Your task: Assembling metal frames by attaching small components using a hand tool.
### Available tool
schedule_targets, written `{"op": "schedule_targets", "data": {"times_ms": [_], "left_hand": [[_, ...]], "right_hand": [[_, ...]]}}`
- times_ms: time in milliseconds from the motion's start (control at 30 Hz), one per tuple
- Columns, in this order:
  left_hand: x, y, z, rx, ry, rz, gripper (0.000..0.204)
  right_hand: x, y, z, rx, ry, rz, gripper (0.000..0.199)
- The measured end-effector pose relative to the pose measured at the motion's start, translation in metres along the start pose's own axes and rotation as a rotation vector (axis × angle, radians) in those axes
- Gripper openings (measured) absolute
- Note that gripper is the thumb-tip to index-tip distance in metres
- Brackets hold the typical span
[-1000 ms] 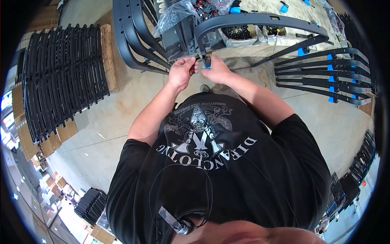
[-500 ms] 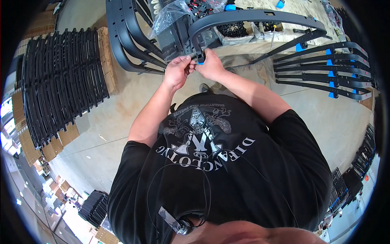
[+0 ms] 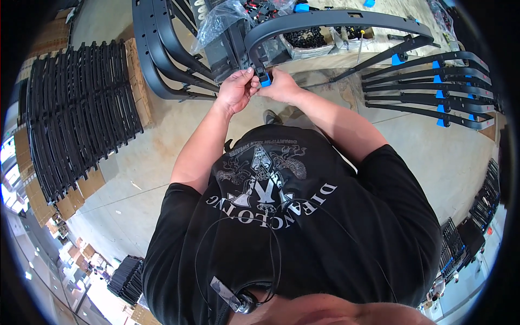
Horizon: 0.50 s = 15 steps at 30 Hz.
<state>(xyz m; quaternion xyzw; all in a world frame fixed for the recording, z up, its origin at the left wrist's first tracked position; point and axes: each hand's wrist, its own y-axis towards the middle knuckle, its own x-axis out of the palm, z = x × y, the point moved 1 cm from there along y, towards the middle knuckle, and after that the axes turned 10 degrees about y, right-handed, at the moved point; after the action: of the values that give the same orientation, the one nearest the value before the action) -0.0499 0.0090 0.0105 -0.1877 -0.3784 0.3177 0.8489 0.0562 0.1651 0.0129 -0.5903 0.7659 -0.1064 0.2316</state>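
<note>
A black curved frame [image 3: 325,20] arches across the workbench, one leg end reaching down toward me. At that end is a small blue piece [image 3: 265,81]. My right hand [image 3: 281,86] is closed on the frame's end from the right, beside the blue piece. From the left, my left hand [image 3: 235,92] comes up against the same end, thumb and fingers pinched together. Whatever is between those fingertips is too small or hidden to make out.
Similar black curved frames stand at the left [image 3: 168,59] and, with blue pieces, at the right [image 3: 428,92]. The workbench [image 3: 382,49] bears boxes of small black parts [image 3: 306,43], a yellow-handled screwdriver [image 3: 361,40] and clear plastic wrap [image 3: 219,21]. Black bars [image 3: 81,114] are stacked far left.
The frame and bench have shifted slightly left in the view. More of the blue piece shows between my hands, which stay at the frame's end.
</note>
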Motion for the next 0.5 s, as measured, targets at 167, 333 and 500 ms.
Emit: {"op": "schedule_targets", "data": {"times_ms": [167, 333, 500], "left_hand": [[0.019, -0.012, -0.008, 0.145, 0.549, 0.366, 0.019], [0.052, -0.033, -0.012, 0.517, 1.264, 0.53, 0.034], [0.043, -0.05, -0.014, 0.604, 1.232, 0.512, 0.034]], "right_hand": [[0.003, -0.001, 0.009, 0.057, 0.114, -0.022, 0.076], [0.007, 0.005, 0.032, 0.082, 0.199, 0.039, 0.062], [-0.011, -0.005, 0.02, 0.131, 0.339, 0.028, 0.051]]}}
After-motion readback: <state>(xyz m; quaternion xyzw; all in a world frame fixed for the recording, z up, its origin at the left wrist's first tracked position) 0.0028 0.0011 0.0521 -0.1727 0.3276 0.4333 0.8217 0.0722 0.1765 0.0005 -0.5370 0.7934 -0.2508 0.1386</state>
